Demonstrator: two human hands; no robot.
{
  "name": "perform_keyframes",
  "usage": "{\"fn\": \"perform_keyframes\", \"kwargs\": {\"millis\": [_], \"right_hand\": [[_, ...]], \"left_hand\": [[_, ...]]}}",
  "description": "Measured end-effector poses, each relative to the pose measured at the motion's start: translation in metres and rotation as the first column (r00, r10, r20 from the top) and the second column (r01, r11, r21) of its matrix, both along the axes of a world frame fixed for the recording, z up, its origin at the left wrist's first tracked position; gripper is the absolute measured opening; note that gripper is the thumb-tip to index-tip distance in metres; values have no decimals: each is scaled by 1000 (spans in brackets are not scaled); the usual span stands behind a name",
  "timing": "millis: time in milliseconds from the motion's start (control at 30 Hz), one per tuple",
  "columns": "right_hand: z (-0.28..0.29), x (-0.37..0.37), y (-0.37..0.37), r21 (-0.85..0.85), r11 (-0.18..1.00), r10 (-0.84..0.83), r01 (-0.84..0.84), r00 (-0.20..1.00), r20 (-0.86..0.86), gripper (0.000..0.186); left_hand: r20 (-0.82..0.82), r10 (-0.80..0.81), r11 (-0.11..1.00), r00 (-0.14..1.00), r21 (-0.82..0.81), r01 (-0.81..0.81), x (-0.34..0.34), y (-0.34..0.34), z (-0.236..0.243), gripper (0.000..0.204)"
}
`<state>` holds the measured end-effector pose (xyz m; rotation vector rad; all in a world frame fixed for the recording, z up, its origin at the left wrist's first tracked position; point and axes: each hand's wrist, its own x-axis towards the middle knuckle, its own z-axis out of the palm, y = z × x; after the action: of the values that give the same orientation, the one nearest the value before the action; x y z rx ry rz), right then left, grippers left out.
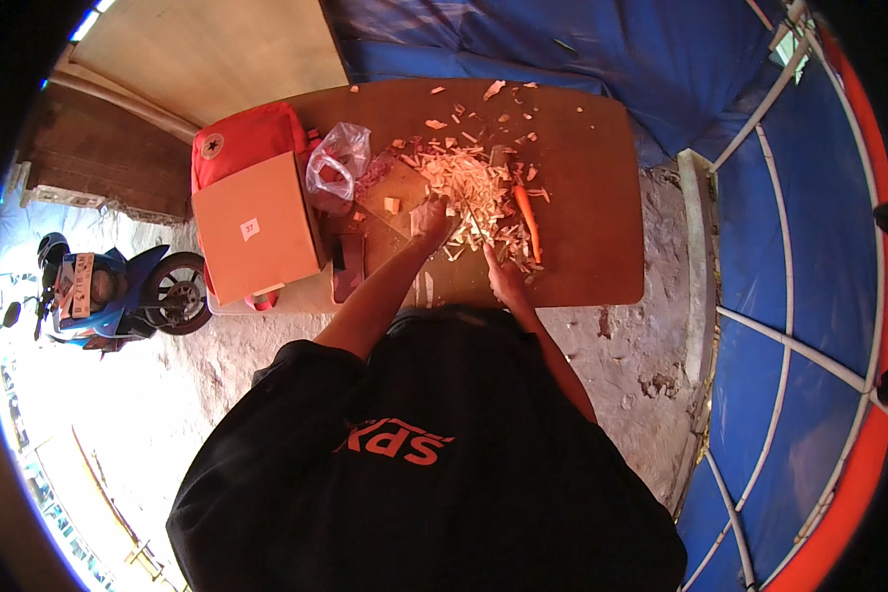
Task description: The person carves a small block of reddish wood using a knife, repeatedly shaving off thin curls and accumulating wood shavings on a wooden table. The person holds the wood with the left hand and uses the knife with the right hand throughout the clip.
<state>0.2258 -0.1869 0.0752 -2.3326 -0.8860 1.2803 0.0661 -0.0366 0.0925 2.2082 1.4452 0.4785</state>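
Note:
On the brown table lies a wide heap of pale cut strips and chips, spread around a cutting board. My left hand is closed at the board's right side, beside the heap. Its fingertips are small and partly hidden, so what they pinch cannot be made out. My right hand is wrapped round the handle of a knife, whose thin blade points away from me into the strips. A small pale block sits on the board. To the right of the heap lies a long orange object, carrot-like in shape.
At the table's left are a cardboard box, a red backpack and a clear plastic bag. A dark phone-like slab lies near the front edge. Blue tarpaulin hangs behind; a motorcycle stands at the far left.

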Motion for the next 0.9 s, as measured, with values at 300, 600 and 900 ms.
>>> {"fn": "perform_keyframes", "kwargs": {"millis": [300, 600, 900], "right_hand": [[-1, 3, -1, -13, 999, 32, -31, 999, 44, 94], [7, -24, 10, -106, 948, 287, -301, 949, -132, 90], [31, -34, 25, -54, 973, 222, -224, 974, -34, 91]], "left_hand": [[-10, 149, 984, 989, -101, -149, 0, 14, -18, 23], [236, 598, 785, 766, -365, -500, -91, 7, -30, 23], [340, 744, 604, 576, -710, -362, -99, -8, -45, 20]]}}
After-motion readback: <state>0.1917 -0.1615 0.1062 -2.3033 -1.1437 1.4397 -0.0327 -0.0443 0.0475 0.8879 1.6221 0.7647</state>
